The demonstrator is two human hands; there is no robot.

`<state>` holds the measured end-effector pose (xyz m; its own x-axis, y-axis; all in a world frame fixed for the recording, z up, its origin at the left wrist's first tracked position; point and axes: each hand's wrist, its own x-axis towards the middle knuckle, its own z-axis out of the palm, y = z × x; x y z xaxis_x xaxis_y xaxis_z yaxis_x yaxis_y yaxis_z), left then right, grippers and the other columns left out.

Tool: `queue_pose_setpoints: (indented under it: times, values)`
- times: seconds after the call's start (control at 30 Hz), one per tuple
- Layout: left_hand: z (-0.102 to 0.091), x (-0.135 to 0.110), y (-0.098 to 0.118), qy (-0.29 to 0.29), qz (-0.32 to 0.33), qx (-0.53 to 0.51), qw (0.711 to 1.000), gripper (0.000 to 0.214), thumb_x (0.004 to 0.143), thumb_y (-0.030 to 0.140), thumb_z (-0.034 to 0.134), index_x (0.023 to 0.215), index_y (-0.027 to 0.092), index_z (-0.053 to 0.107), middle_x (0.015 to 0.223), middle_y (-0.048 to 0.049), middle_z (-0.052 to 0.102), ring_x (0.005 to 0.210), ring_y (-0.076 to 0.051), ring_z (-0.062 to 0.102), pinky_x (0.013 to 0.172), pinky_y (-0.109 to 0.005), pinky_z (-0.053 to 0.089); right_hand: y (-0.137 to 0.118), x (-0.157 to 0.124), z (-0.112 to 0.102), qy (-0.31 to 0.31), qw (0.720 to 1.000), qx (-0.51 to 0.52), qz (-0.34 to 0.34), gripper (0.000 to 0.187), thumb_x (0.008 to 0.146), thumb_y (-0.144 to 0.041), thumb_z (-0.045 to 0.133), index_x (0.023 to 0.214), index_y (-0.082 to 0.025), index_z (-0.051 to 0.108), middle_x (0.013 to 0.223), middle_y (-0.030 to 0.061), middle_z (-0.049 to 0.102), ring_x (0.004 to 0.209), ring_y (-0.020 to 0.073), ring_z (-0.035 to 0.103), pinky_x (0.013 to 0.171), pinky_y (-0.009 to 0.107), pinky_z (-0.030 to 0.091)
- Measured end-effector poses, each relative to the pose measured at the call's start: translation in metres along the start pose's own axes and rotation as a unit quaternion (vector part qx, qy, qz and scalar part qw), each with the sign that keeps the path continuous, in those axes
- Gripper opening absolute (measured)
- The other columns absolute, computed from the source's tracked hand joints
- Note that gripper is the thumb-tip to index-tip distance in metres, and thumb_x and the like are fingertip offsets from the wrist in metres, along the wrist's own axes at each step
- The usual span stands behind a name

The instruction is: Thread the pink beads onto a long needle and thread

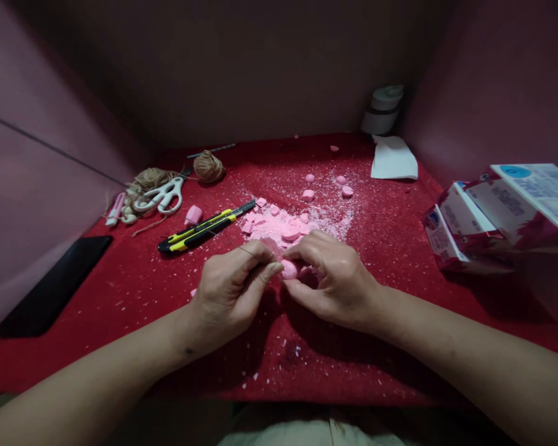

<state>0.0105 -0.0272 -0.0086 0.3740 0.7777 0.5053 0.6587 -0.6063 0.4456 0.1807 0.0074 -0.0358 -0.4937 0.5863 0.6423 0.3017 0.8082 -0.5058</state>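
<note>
Between the thumb and fingers of my right hand (pixel 339 275) is a small rounded piece of pink soap (pixel 290 270). My left hand (pixel 237 282) is pinched closed against the soap's left side. A thin, dark needle-like rod (pixel 246 250) sticks out behind its fingers; the tip is hidden. Just beyond both hands lies a heap of pink shavings and offcuts (pixel 283 223). A black and yellow utility knife (pixel 199 230) rests left of the heap, its blade reaching the shavings. Several small rounded soap pieces (pixel 309 195) sit farther back on the red cloth (pixel 376 359).
At the left are white-handled scissors (pixel 160 197), tangled twine (pixel 151 179), a twine ball (pixel 208 167), a pink soap block (pixel 193 215) and a black flat object (pixel 56 285). Cartons (pixel 516 210) stand right, near a white paper (pixel 393 158) and a lidded jar (pixel 382 110). Walls enclose the table.
</note>
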Motion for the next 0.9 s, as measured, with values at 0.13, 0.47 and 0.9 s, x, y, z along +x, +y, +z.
queue_pose_setpoints:
  times: [0.13,0.47,0.9]
  values:
    - [0.002,0.001,0.001,-0.002,-0.011,-0.022,1.0,0.009,0.085,0.013,0.051,0.076,0.015,0.054,0.063,0.0027,0.055,0.053,-0.007,0.051,0.053,-0.017,0.042,0.0,-0.001,0.003,0.007,1.0,-0.003,0.001,0.005,0.074,-0.011,0.052,0.074,-0.012,0.057,0.065,0.0038,0.055,0.064,0.0139,0.046,0.061,0.028,0.039]
    - [-0.009,-0.003,0.004,0.04,0.029,0.074,0.996,0.007,0.083,0.011,0.054,0.08,0.017,0.052,0.067,0.0012,0.059,0.057,-0.009,0.054,0.056,-0.02,0.044,-0.003,0.0,-0.002,0.005,0.999,0.011,0.048,0.004,0.073,-0.012,0.054,0.07,-0.014,0.054,0.064,0.0019,0.054,0.059,0.0116,0.045,0.057,0.025,0.038]
    - [-0.005,-0.001,0.0,-0.001,0.025,0.046,0.999,0.007,0.084,0.014,0.053,0.077,0.015,0.054,0.061,0.0017,0.055,0.05,-0.007,0.049,0.05,-0.019,0.04,0.0,-0.001,-0.001,-0.009,1.0,-0.008,0.012,0.005,0.075,-0.012,0.051,0.074,-0.016,0.054,0.066,0.0024,0.054,0.063,0.0133,0.045,0.062,0.028,0.038]
